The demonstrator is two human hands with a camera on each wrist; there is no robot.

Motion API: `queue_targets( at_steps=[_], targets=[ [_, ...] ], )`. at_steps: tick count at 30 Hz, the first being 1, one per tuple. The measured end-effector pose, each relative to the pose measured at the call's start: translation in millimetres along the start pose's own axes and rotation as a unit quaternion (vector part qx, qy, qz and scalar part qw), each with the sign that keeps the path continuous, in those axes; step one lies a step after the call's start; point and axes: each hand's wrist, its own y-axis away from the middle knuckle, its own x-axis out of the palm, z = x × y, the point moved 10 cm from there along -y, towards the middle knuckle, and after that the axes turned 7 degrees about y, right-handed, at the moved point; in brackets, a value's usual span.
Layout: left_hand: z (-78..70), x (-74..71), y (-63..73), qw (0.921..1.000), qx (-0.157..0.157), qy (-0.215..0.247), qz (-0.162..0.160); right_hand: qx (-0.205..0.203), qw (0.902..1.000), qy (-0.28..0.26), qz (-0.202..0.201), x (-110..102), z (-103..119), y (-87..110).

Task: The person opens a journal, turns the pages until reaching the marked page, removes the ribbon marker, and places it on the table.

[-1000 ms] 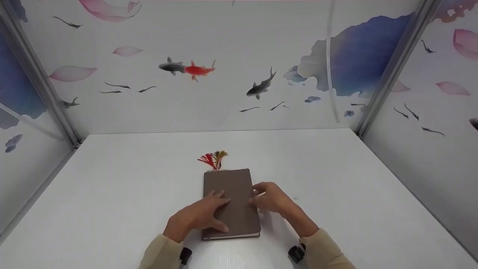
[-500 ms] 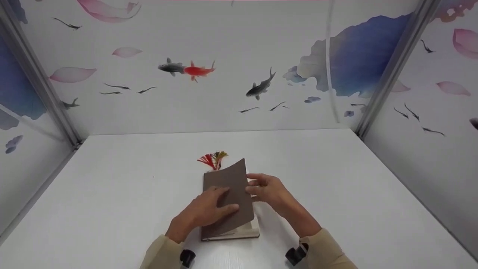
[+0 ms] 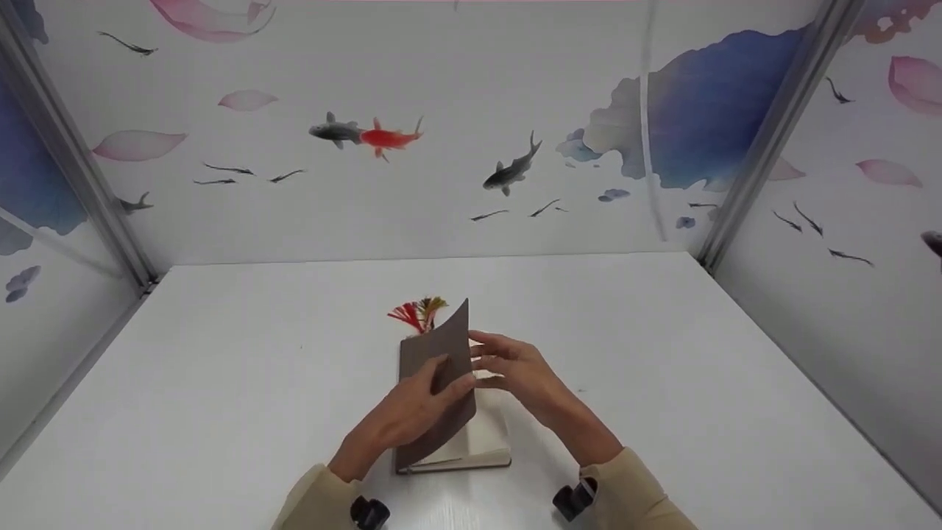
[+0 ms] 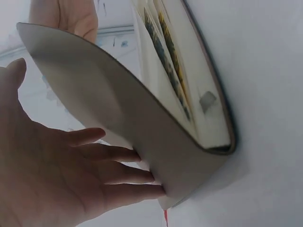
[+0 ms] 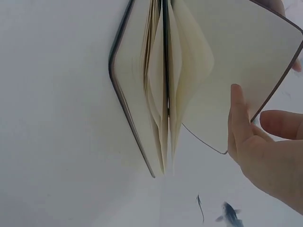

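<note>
A brown-covered notebook (image 3: pixel 489 434) lies on the white table, its front cover (image 3: pixel 450 342) lifted and curved. My left hand (image 3: pixel 412 405) rests on the cover's outer face with its fingers extended; the left wrist view shows those fingertips against it near the spine. On the other side, my right hand (image 3: pixel 531 379) touches the cover's free edge, with straight fingers by its inner face in the right wrist view. Cream pages (image 5: pixel 177 71) fan apart inside. Dark and yellow edges (image 4: pixel 177 71) show between pages in the left wrist view.
A red and yellow tassel (image 3: pixel 416 312) sticks out past the notebook's far end. Around the white table (image 3: pixel 221 383) stand panels printed with fish and petals, such as the back wall (image 3: pixel 441 206). Both wrists carry black devices (image 3: pixel 574 500).
The front cover has risen from lying flat and tilted to the left, baring the pages. Both hands have moved with it, the right one leftward and slightly away from me.
</note>
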Motion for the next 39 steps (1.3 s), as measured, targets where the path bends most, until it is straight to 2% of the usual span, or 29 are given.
queue_targets(
  at_steps=[5,9,12,16,20,26,29,35,39],
  targets=[
    [-1.0,-9.5,3.1,0.9982,-0.004,0.055,-0.025,-0.047,0.9977,0.018,0.045,11,9,0.6],
    [-1.4,-16.3,7.6,0.9969,0.004,0.069,-0.037,-0.071,0.9939,0.05,0.068,17,14,2.7],
    [-4.1,-24.8,9.7,0.9953,0.02,0.08,-0.049,-0.083,0.9872,0.112,0.078,18,16,3.9],
    [-10.0,-37.7,14.2,0.9915,0.064,0.096,-0.06,-0.084,0.968,0.214,0.101,21,10,7.2],
    [-15.6,-51.5,21.4,0.9877,0.113,0.083,-0.07,-0.086,0.9519,0.268,0.12,24,4,9.1],
    [-16.8,-77.9,33.8,0.9817,0.161,0.042,-0.093,-0.065,0.9448,0.292,0.134,28,-4,8.8],
    [-13.4,-94.3,42.5,0.9801,0.164,0.02,-0.11,-0.058,0.9378,0.309,0.147,30,-7,9.2],
    [4.3,-121.2,62.3,0.9803,0.144,-0.024,-0.133,-0.033,0.9189,0.352,0.175,33,-18,12.6],
    [19.0,-133.1,72.2,0.9803,0.126,-0.053,-0.142,-0.002,0.8991,0.391,0.196,37,-28,13.5]
  ],
)
